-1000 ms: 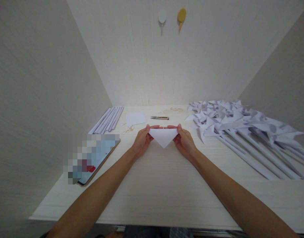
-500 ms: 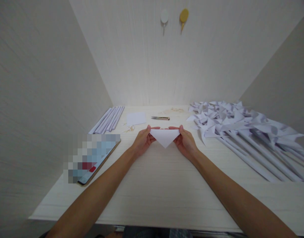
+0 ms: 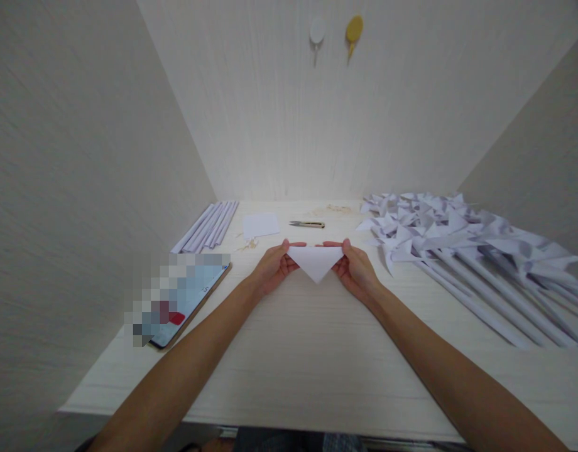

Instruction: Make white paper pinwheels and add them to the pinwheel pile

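Note:
A white sheet of paper (image 3: 316,262), folded into a triangle, is held up over the table with its point towards me and its long edge away. My left hand (image 3: 274,267) pinches the left corner between thumb and fingers. At the opposite corner, my right hand (image 3: 354,267) grips the paper the same way. Fingers of both hands reach along behind the long edge, partly hidden by the paper. Just beyond the hands lie a pair of thread snips (image 3: 306,224) and a flat white paper sheet (image 3: 261,225).
Several rolled paper sticks (image 3: 207,227) lie at the back left. A phone (image 3: 190,307), partly pixelated, rests at the left. Paper pinwheels (image 3: 440,226) with stick handles are heaped on the right. Small tan bits (image 3: 249,244) lie near the sheet. Walls enclose the table (image 3: 289,376).
The view has shifted very slightly, so everything appears a little further right. Both hands keep the same hold on the folded paper.

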`<state>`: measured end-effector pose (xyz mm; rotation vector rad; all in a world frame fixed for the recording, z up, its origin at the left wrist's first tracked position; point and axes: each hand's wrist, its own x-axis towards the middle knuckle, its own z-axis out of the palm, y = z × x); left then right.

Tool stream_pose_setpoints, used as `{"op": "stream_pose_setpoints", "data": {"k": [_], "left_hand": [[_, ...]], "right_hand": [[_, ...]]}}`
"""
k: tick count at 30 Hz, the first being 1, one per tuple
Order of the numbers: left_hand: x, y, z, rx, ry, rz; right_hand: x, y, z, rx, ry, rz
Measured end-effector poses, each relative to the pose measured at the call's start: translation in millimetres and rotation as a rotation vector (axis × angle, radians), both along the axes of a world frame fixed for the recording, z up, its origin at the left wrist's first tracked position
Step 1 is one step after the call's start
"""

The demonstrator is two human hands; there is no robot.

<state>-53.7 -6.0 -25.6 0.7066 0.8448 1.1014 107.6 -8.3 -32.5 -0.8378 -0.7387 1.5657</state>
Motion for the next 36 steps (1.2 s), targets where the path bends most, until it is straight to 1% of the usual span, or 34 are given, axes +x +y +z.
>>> {"op": "stream_pose_setpoints", "data": {"k": [9, 21, 29, 32, 36], "left_hand": [[-0.8, 2.1, -2.0, -0.023, -0.028, -0.012], [-5.3, 3.0, -2.4, 0.015, -0.016, -0.061], [-3.5, 4.2, -7.8, 0.08, -0.055, -0.045], [-2.9, 3.3, -6.9, 0.092, -0.055, -0.045], [-2.7, 2.5, -4.5, 0.069, -0.048, -0.039]], "right_hand": [[0.6, 0.3, 1.2, 0.009, 0.023, 0.004], [2.3, 0.5, 1.6, 0.007, -0.007, 0.053], [2.9, 2.3, -2.0, 0.013, 0.017, 0.067], [3.0, 2.6, -3.6, 0.037, 0.033, 0.071], [2.9, 2.3, -3.4, 0.04, 0.03, 0.072]]}}
